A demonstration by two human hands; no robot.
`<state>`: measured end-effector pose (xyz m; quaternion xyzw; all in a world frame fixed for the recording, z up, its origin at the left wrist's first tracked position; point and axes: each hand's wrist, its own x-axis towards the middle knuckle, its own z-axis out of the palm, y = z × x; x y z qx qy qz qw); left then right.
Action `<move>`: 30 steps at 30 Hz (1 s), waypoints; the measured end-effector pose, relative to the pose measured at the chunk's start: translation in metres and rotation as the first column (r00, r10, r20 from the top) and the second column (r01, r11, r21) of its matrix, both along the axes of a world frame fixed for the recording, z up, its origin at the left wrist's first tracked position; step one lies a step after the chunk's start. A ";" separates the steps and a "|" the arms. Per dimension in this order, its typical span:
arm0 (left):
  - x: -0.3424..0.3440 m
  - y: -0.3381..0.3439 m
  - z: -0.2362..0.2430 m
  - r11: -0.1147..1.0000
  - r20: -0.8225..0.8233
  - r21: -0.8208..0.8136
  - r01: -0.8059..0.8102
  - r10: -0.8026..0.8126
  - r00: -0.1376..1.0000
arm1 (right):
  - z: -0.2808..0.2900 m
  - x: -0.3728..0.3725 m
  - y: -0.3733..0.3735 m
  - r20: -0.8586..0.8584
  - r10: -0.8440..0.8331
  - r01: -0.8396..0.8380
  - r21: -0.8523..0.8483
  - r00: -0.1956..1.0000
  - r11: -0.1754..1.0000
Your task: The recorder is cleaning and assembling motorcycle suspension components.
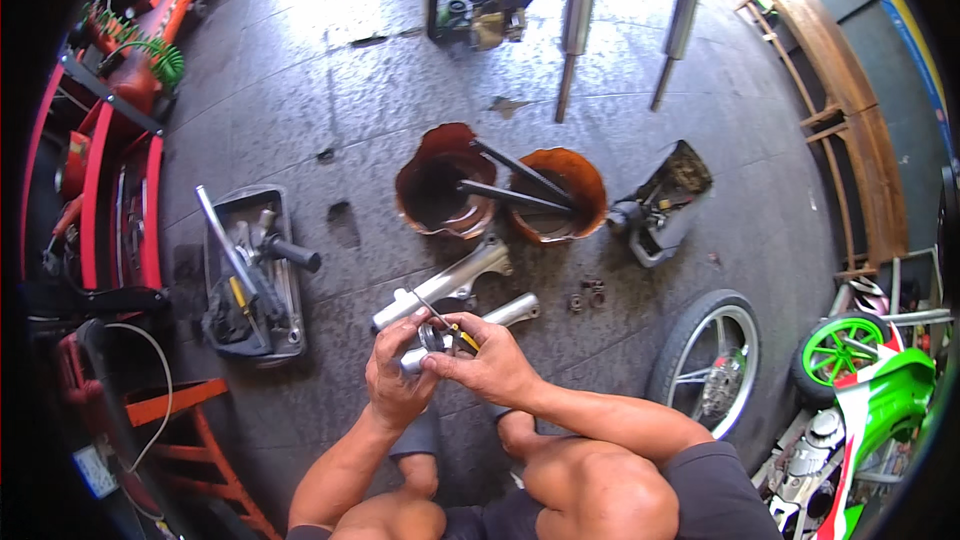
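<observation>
My hands are close together in front of my knees. My left hand [391, 372] has its fingers curled around a small dark ring-shaped part [431, 338]. In my right hand [492, 364] is a thin screwdriver [466, 340] with a yellow and black handle; its shaft points up and to the left, beside the ring. The fingers partly cover both things. Just beyond the hands, a silver fork leg [450, 282] lies slantwise on the floor. A second silver fork leg [515, 311] lies nearer, its lower end running behind my hands.
Two rusty cans [418, 165] hold dark rods [520, 196]. Left lies a black tray [297, 335] of tools; right, a black housing [655, 240], several small brown parts [590, 293] and a spoked wheel [748, 340]. Two fork tubes [580, 10] hang ahead. A green minibike [895, 390] stands far right.
</observation>
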<state>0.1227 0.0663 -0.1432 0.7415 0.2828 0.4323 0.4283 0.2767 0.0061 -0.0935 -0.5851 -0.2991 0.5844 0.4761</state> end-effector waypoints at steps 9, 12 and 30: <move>0.040 0.009 -0.002 0.990 -0.302 0.070 0.122 -0.096 0.948 | -0.040 0.095 -0.073 0.455 -0.480 0.533 0.016 0.750 0.846; -0.011 0.025 -0.038 0.965 -0.445 -0.095 -0.243 0.177 0.878 | -0.078 0.174 -0.080 0.735 -0.519 0.624 0.169 0.436 0.763; -0.084 0.043 -0.115 0.984 -0.817 -0.168 -0.053 -0.109 0.566 | -0.053 0.106 -0.074 0.313 -0.478 0.482 0.068 0.821 0.873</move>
